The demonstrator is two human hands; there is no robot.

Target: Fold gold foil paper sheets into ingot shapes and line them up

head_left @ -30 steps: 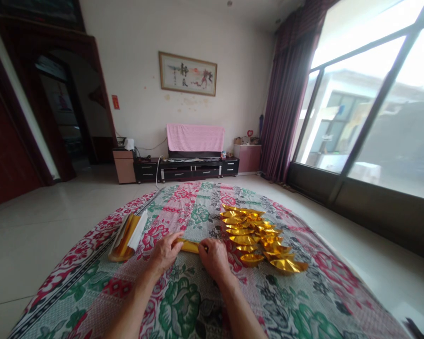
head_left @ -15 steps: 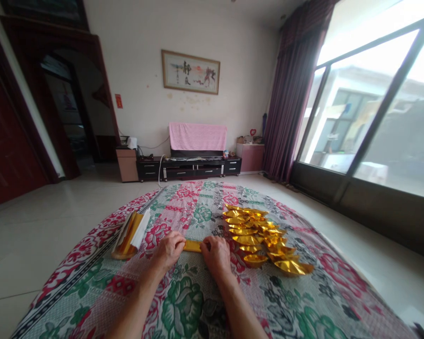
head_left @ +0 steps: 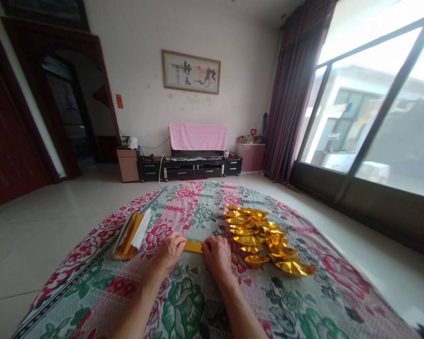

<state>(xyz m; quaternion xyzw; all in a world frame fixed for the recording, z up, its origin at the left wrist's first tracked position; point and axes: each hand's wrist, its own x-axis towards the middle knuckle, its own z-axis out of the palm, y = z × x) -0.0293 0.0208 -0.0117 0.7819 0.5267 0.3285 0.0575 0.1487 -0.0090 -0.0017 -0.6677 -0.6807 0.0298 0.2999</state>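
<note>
A folded strip of gold foil paper [head_left: 193, 246] lies crosswise between my hands, low over the table. My left hand [head_left: 170, 249] pinches its left end, fingers closed. At the other end, my right hand [head_left: 217, 253] is closed on the strip too, and its fingers cover that end. To the right of my right hand stand several folded gold paper ingots [head_left: 248, 241] in two uneven rows. On the left rests an opened packet of gold paper sheets [head_left: 130, 235] with a white wrapper around them.
A flowered cloth [head_left: 183, 301] covers the round table under everything. Beyond it stands a low black TV cabinet [head_left: 194, 169], with a pink towel [head_left: 198, 136] draped over the set. A large window [head_left: 367, 113] and a purple curtain [head_left: 289, 103] are on the right.
Hardly anything differs. Both hands keep their grip on the gold strip in about the same place, and the view has shifted very slightly.
</note>
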